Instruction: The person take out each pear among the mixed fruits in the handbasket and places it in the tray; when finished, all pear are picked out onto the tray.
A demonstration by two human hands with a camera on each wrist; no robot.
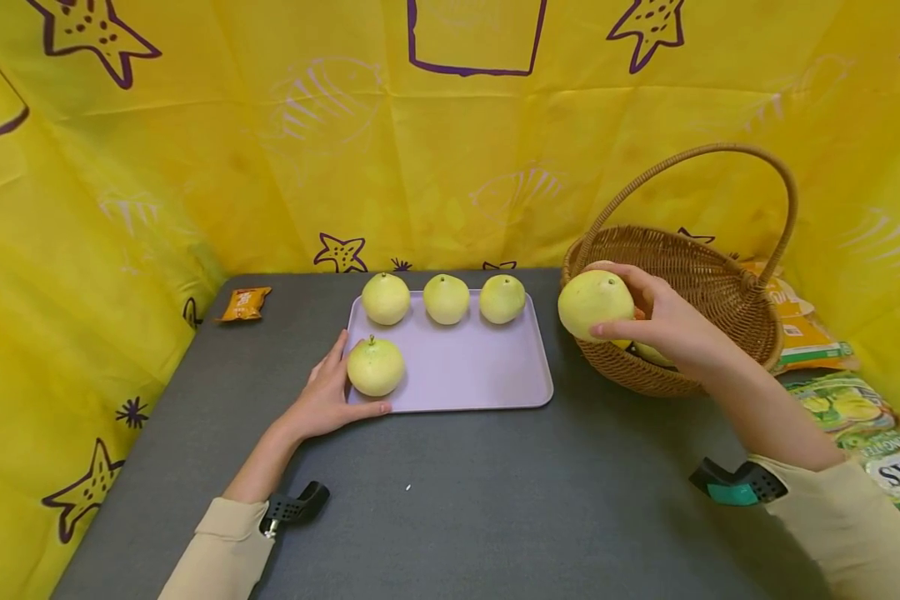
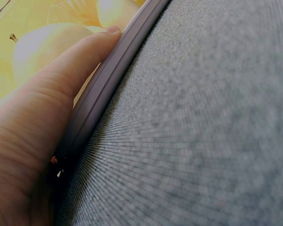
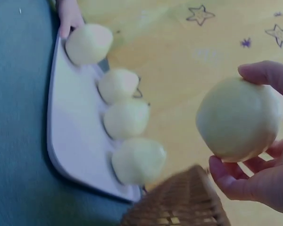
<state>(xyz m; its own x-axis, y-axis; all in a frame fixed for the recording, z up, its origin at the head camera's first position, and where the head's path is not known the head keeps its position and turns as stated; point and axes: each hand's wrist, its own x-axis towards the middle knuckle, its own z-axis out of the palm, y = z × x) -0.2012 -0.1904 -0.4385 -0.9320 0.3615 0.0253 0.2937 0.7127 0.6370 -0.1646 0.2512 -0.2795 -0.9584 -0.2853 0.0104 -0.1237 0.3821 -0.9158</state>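
Observation:
My right hand [image 1: 671,321] grips a pale yellow-green melon [image 1: 592,304] in front of the wicker basket [image 1: 750,325]. In the right wrist view the held melon [image 3: 238,120] sits between the thumb and fingers. My left hand [image 1: 324,402] rests at the near left corner of a lilac tray [image 1: 472,358], with its thumb along the front rim and its fingers up the left side. Beside that hand a melon [image 1: 376,367] with a short stem stands on the tray. Three more melons [image 1: 446,300] line the tray's back edge.
The basket's tall arched handle [image 1: 720,148] rises behind my right hand, and more fruit [image 1: 652,356] shows inside it. Bags [image 1: 862,417] lie to the basket's right. A small orange packet [image 1: 246,304] lies at the back left. Yellow cloth [image 1: 420,183] hangs behind the grey table [image 1: 480,500].

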